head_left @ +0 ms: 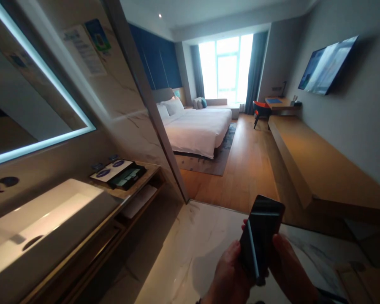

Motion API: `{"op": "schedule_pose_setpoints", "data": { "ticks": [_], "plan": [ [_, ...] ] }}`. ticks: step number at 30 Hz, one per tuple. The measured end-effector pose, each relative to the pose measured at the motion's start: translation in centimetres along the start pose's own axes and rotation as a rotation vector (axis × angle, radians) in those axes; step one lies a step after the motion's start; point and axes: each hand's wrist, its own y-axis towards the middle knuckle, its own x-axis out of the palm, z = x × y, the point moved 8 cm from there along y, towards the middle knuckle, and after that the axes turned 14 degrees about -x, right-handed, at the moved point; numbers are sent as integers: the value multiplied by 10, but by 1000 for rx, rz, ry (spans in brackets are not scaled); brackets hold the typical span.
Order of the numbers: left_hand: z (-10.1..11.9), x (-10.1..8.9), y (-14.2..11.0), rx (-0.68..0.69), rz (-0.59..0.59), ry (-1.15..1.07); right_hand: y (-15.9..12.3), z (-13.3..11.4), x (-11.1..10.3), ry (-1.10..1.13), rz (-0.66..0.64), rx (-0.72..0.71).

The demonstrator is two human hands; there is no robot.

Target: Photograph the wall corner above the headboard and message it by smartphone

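Note:
A dark smartphone (261,234) with a blank, reflective screen is held upright low in the view, over a pale marble floor. My left hand (228,276) wraps its left edge from below, fingers closed on it. My right hand (289,270) closes on its right edge, with fingertips showing behind the phone near its left side. Both wrists run off the bottom of the picture.
A white rectangular sink (34,228) sits on a wooden vanity at left, under a lit mirror (25,101). A black tray of amenities (126,176) lies beside it. Beyond a dividing wall are a white bed (199,128), a long wooden bench (316,164), a desk with orange chair (261,110), and a wall television (326,65).

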Motion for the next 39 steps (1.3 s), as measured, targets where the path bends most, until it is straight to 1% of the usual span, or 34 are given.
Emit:
{"op": "schedule_pose_setpoints", "data": {
  "ticks": [2, 4, 6, 8, 9, 10, 11, 12, 14, 15, 16, 19, 22, 24, 26, 28, 30, 32, 34, 37, 39],
  "plan": [
    [26, 4, 26, 24, -4, 59, 39, -1, -7, 8, -9, 33],
    [62, 6, 53, 68, 13, 195, 83, 1, -17, 66, -12, 87],
    [112, 7, 82, 154, 79, 379, 129, 8, -25, 160, -46, 217],
    [175, 15, 109, 301, 171, 509, 176, 14, -32, 252, -65, 352],
    [207, 24, 122, 378, 201, 539, 200, 15, -36, 287, -58, 400],
    [235, 36, 136, 437, 206, 557, 224, 14, -39, 310, -47, 434],
    [258, 51, 151, 462, 184, 574, 247, 13, -41, 324, -35, 458],
    [277, 67, 169, 454, 147, 588, 270, 12, -42, 337, -29, 486],
    [307, 94, 204, 412, 96, 589, 310, 12, -39, 362, -42, 552],
    [320, 103, 219, 397, 98, 571, 329, 12, -37, 369, -52, 580],
    [334, 107, 233, 396, 118, 544, 347, 13, -35, 376, -62, 603],
    [380, 104, 258, 465, 221, 465, 396, 19, -26, 386, -109, 649],
    [431, 96, 271, 582, 292, 405, 438, 28, -17, 365, -208, 679],
    [466, 93, 279, 654, 306, 373, 468, 34, -12, 289, -289, 634],
    [500, 93, 290, 695, 303, 366, 502, 42, -8, 194, -356, 574],
    [534, 92, 303, 712, 293, 377, 538, 54, -4, 120, -380, 535],
    [569, 89, 316, 713, 284, 392, 576, 68, 2, 71, -369, 511],
    [605, 86, 326, 712, 274, 406, 614, 81, 11, 39, -358, 500],
    [642, 82, 335, 712, 276, 414, 649, 93, 23, 24, -377, 496],
    [691, 74, 347, 709, 298, 412, 695, 109, 40, 37, -404, 511],
    [719, 68, 356, 700, 305, 408, 721, 122, 49, 78, -395, 557]
  ]
}}
